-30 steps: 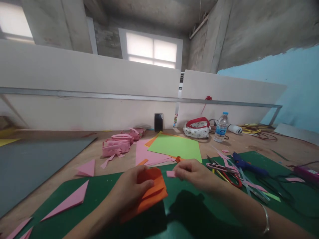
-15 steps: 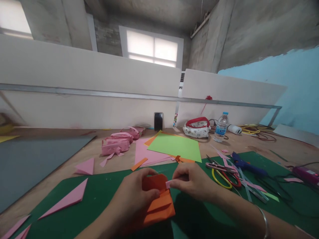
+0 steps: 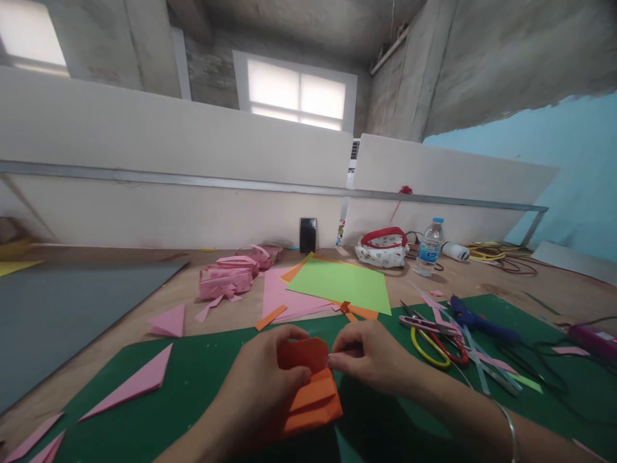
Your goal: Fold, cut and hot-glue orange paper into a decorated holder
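My left hand [image 3: 264, 370] is closed round an orange folded paper bag [image 3: 315, 402], thumb inside its raised opening and fingers behind it. The bag has a crease and a flap across its front and is held tilted above the green cutting mat [image 3: 193, 366]. At the bag's upper right edge, the thumb and forefinger of my right hand [image 3: 366, 354] pinch together. The pink scrap seen there before is largely hidden by the fingertips.
Scissors [image 3: 429, 347], paper strips and a blue glue gun [image 3: 482, 321] lie to the right. Ahead are green paper [image 3: 342, 283] and pink paper bags [image 3: 229, 278]. Folded pink pieces [image 3: 132, 386] are at left. A bottle [image 3: 429, 247] and phone [image 3: 308, 235] stand behind.
The pink scrap between my right fingertips and the orange bag is now mostly out of sight. My right fingers sit closer on the bag's edge. The view has shifted slightly.
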A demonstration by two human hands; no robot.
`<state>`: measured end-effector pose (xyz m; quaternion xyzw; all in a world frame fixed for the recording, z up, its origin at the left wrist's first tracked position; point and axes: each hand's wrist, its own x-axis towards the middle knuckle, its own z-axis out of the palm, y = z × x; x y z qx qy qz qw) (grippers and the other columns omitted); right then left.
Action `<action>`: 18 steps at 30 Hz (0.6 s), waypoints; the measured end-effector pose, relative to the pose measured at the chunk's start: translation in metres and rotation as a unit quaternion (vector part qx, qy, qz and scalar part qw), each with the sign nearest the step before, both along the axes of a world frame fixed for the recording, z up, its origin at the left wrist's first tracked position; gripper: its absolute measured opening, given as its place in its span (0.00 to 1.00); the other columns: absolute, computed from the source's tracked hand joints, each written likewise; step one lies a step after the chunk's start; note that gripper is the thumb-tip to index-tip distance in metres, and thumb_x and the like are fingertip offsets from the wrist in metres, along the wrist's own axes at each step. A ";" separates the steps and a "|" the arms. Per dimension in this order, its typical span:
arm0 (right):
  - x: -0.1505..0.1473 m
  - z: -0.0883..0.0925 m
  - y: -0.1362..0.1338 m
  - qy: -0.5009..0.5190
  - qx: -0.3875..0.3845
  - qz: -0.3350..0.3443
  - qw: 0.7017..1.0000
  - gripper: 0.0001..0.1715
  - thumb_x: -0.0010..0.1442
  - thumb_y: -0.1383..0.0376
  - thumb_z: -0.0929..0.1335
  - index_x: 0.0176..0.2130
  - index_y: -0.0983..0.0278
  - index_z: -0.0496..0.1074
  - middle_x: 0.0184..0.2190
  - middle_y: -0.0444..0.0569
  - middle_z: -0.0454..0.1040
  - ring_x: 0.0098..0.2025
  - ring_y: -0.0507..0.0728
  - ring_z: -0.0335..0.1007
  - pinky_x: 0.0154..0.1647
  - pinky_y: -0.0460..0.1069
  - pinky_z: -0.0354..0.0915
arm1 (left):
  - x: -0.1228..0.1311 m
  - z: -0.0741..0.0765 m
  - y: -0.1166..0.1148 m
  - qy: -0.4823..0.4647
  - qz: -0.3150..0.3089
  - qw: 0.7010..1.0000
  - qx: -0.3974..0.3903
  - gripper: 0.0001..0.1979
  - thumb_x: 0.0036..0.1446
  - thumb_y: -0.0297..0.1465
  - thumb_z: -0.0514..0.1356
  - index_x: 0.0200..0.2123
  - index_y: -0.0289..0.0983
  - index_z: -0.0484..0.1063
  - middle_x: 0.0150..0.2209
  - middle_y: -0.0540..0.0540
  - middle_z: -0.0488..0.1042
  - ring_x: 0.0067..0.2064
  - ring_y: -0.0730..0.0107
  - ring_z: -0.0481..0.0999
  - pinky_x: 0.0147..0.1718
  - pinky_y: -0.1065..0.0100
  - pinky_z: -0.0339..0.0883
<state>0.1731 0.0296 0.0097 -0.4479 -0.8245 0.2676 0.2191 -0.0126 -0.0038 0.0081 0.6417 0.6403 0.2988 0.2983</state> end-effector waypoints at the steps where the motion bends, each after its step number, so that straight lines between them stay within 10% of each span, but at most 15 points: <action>1: 0.000 0.000 0.000 -0.007 -0.002 0.002 1.000 0.11 0.52 0.60 0.68 0.28 0.66 0.75 0.21 0.42 0.68 0.23 0.49 0.59 0.22 0.44 0.53 | 0.001 0.000 0.000 0.006 -0.001 1.000 0.006 0.19 0.40 0.26 0.56 0.39 0.40 0.72 0.33 0.49 0.78 0.36 0.64 0.76 0.34 0.67 0.65; 18: 0.001 -0.003 -0.001 -0.041 0.035 0.043 0.998 0.07 0.42 0.72 0.66 0.17 0.67 0.64 0.17 0.39 0.59 0.23 0.48 0.56 0.22 0.43 0.50 | 0.010 -0.006 -0.009 0.111 -0.069 0.990 0.062 0.28 0.36 0.21 0.52 0.43 0.45 0.72 0.41 0.51 0.79 0.43 0.61 0.75 0.40 0.65 0.62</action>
